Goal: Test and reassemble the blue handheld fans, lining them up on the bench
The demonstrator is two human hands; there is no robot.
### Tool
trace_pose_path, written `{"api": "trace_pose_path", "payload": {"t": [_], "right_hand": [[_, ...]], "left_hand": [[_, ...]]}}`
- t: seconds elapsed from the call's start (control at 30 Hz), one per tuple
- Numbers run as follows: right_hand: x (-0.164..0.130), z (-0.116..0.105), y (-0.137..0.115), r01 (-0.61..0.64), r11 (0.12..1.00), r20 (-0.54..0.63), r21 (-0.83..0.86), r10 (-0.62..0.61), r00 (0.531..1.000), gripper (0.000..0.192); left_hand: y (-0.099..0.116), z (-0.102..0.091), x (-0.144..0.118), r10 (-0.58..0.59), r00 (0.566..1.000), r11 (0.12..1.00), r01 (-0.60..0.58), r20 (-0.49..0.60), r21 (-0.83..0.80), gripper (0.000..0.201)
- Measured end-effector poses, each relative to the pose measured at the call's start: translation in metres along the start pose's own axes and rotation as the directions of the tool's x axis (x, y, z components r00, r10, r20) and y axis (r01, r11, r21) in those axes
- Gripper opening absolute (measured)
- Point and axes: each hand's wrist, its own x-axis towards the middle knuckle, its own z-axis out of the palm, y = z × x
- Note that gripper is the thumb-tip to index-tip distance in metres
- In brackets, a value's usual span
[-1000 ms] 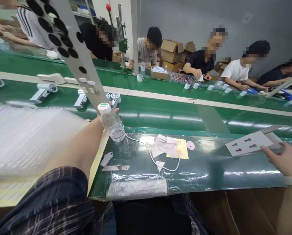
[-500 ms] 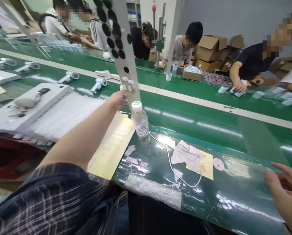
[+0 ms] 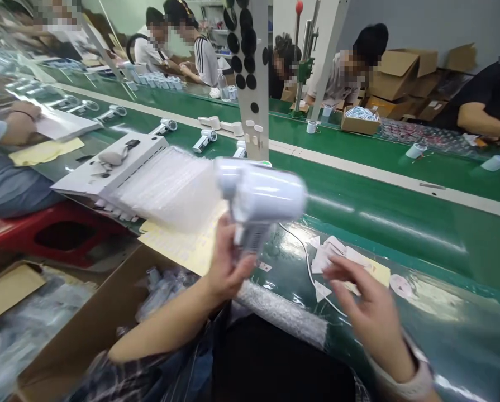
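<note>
My left hand point(image 3: 227, 268) is wrapped round the grey grille part of a white hair dryer point(image 3: 272, 195), held up above the front bench and smeared by motion. The dryer's rounded barrel points right. My right hand point(image 3: 369, 307) is apart from it, fingers spread and holding nothing, over the bench near some crumpled pale paper point(image 3: 329, 251). Beneath the dryer lies a yellow sticker sheet point(image 3: 178, 245), partly covered by my left hand and the dryer. Behind the dryer, a bottle is hidden except for its green-marked cap point(image 3: 266, 163).
More hair dryers point(image 3: 205, 139) lie along the green conveyor belt point(image 3: 358, 190). A perforated metal post point(image 3: 253, 111) rises ahead. Clear plastic bags point(image 3: 170, 190) and a white box point(image 3: 107, 164) stand left; an open carton point(image 3: 107, 312) is below. Co-workers sit across the belt and at left.
My left hand has come back from beside the post with a hair dryer raised in it. My right hand has moved left over the bench. The view has turned left.
</note>
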Motion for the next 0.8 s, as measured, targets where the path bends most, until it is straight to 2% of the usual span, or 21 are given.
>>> {"api": "trace_pose_path", "payload": {"t": [0.07, 0.13, 0.2, 0.23, 0.27, 0.33, 0.37, 0.43, 0.47, 0.5, 0.53, 0.6, 0.63, 0.67, 0.73, 0.8], "right_hand": [[-0.004, 0.027, -0.009, 0.043, 0.969, 0.006, 0.243, -0.046, 0.999, 0.061], [-0.005, 0.041, -0.01, 0.015, 0.917, -0.069, 0.399, 0.014, 0.997, 0.073], [-0.003, 0.044, -0.005, -0.035, 0.867, -0.195, 0.498, 0.152, 0.969, 0.063], [-0.002, 0.043, -0.003, -0.053, 0.839, -0.255, 0.541, 0.224, 0.941, 0.057], [-0.001, 0.04, 0.0, -0.064, 0.809, -0.298, 0.584, 0.288, 0.91, 0.053], [0.0, 0.033, 0.004, -0.075, 0.734, -0.304, 0.675, 0.369, 0.878, 0.047], [-0.001, 0.03, 0.005, -0.082, 0.687, -0.268, 0.722, 0.387, 0.882, 0.045], [-0.002, 0.023, 0.007, -0.112, 0.585, -0.158, 0.803, 0.39, 0.907, 0.042], [-0.002, 0.02, 0.008, -0.129, 0.542, -0.105, 0.831, 0.38, 0.919, 0.04], [-0.003, 0.017, 0.01, -0.145, 0.509, -0.06, 0.849, 0.365, 0.929, 0.039], [-0.004, 0.013, 0.012, -0.159, 0.489, -0.026, 0.858, 0.35, 0.936, 0.037], [-0.005, 0.006, 0.019, -0.177, 0.491, 0.003, 0.853, 0.335, 0.942, 0.035], [-0.006, 0.003, 0.024, -0.192, 0.508, 0.015, 0.839, 0.332, 0.943, 0.036], [-0.007, 0.001, 0.028, -0.208, 0.531, 0.021, 0.822, 0.337, 0.941, 0.039], [-0.01, -0.001, 0.037, -0.235, 0.581, -0.003, 0.78, 0.378, 0.926, 0.044], [-0.014, 0.0, 0.043, -0.263, 0.615, -0.049, 0.744, 0.442, 0.896, 0.045]], "left_hand": [[0.011, 0.042, 0.009, 0.171, 0.975, 0.983, -0.179, 0.14, 0.045, 0.052], [0.018, 0.081, 0.014, 0.246, 0.915, 0.969, -0.245, 0.319, -0.043, 0.055], [0.015, 0.111, 0.01, 0.305, 0.839, 0.949, -0.231, 0.45, -0.213, 0.058], [0.009, 0.122, 0.004, 0.328, 0.815, 0.935, -0.206, 0.477, -0.289, 0.057], [0.002, 0.13, -0.001, 0.324, 0.816, 0.924, -0.165, 0.478, -0.344, 0.053], [-0.013, 0.139, -0.011, 0.237, 0.866, 0.915, -0.047, 0.44, -0.402, 0.044], [-0.018, 0.14, -0.013, 0.166, 0.891, 0.905, 0.032, 0.422, -0.425, 0.043], [-0.021, 0.138, -0.011, 0.016, 0.903, 0.836, 0.223, 0.429, -0.501, 0.061], [-0.019, 0.137, -0.007, -0.044, 0.883, 0.775, 0.325, 0.467, -0.542, 0.076], [-0.015, 0.134, -0.003, -0.084, 0.839, 0.702, 0.432, 0.537, -0.566, 0.089], [-0.011, 0.132, 0.002, -0.103, 0.778, 0.63, 0.534, 0.62, -0.565, 0.098], [-0.004, 0.129, 0.01, -0.096, 0.645, 0.556, 0.666, 0.758, -0.497, 0.1], [-0.003, 0.128, 0.011, -0.098, 0.602, 0.556, 0.693, 0.792, -0.458, 0.094], [-0.003, 0.128, 0.012, -0.114, 0.583, 0.565, 0.704, 0.805, -0.43, 0.085], [-0.006, 0.128, 0.011, -0.17, 0.593, 0.552, 0.719, 0.787, -0.423, 0.07], [-0.008, 0.128, 0.009, -0.204, 0.586, 0.476, 0.759, 0.785, -0.443, 0.066]]}}
